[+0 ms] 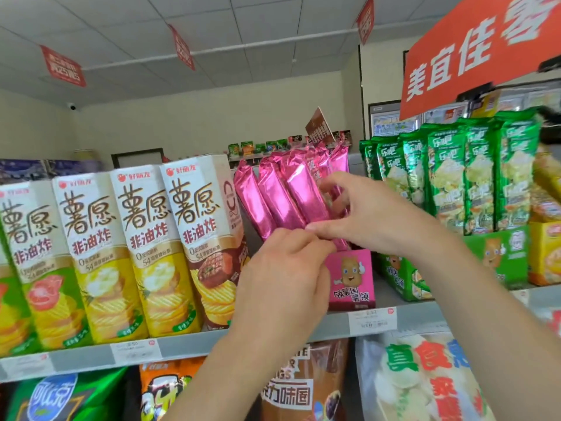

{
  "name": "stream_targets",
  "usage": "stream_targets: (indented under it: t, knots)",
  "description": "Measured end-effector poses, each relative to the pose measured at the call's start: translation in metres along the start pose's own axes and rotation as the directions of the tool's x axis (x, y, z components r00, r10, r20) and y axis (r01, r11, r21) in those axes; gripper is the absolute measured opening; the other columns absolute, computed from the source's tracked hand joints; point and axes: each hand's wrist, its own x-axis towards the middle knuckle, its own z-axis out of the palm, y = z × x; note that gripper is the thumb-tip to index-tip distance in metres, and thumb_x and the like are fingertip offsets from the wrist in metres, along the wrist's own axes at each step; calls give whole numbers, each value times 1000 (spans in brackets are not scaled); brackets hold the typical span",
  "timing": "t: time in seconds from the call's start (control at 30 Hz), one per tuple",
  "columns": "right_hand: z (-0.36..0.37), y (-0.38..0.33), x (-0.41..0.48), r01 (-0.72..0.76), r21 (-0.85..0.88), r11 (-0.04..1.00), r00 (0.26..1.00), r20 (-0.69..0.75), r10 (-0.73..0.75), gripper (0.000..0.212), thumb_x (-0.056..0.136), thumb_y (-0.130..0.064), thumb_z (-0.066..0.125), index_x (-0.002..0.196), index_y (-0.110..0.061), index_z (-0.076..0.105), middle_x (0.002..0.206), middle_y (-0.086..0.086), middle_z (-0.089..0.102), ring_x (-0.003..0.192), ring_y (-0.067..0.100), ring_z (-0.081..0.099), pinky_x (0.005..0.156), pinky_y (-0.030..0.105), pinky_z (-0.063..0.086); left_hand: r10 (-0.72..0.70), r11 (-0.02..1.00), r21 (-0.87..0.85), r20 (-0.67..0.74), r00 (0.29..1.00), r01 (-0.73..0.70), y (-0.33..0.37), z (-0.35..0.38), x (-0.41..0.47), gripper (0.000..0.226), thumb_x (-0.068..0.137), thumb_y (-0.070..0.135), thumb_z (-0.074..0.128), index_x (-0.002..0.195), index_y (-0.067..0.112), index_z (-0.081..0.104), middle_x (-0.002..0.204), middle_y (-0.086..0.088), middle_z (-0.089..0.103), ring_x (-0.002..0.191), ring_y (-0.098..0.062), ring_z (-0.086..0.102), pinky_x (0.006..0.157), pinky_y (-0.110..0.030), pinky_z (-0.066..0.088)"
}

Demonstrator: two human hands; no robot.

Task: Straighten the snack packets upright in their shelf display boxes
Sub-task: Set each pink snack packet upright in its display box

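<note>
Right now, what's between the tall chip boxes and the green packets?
Pink packets, leaning left in their pink display box, held by the left hand and right hand. The head view shows it.

Four tall white-and-yellow cardboard crisp cartons [130,253] line a grey metal shelf edge [188,344] at nine o'clock, with white paper price labels [135,352] clipped below them. A large orange-red overhead sign with white characters [473,50] hangs at two o'clock, small red paper ceiling banners [62,66] at eleven. A big pale printed crisp bag [425,381] sits at five o'clock.
</note>
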Motion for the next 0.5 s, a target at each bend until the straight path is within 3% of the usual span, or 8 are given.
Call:
stream_targets:
  t: [0.13,0.27,0.37,0.5]
  knots:
    - [7,7,-8,20,79,997,998,-56,-15,60,80,-50,74,131,-27,54,87,-25,47,83,8,57,71,26,43,15,995,100,39,999,-19,-6,13,-2,22,78,11,73,100,14,74,94,-1,69,84,-26,63,60,-40,57]
    - [-3,11,-9,82,424,902,984,-179,-6,30,85,-36,73,111,-37,58,87,-10,66,77,13,68,61,24,57,15,999,-33,-41,999,-16,-11,22,5,18,72,3,75,88,12,75,86,-2,70,77,-27,63,65,-38,56]
    - [-19,8,-4,234,597,767,905,-422,53,24,91,-33,67,108,-44,55,94,-10,66,78,2,67,64,19,55,42,996,-74,-57,997,-46,-7,30,10,18,72,3,72,87,11,75,86,-2,71,78,-26,64,66,-36,56]
    - [-27,3,-7,437,571,695,759,-649,56,41,97,-34,56,134,-19,45,94,-13,58,87,3,57,74,28,53,85,990,-113,-41,996,-89,-1,32,13,17,75,1,71,90,7,76,89,-6,72,80,-30,65,67,-40,57]
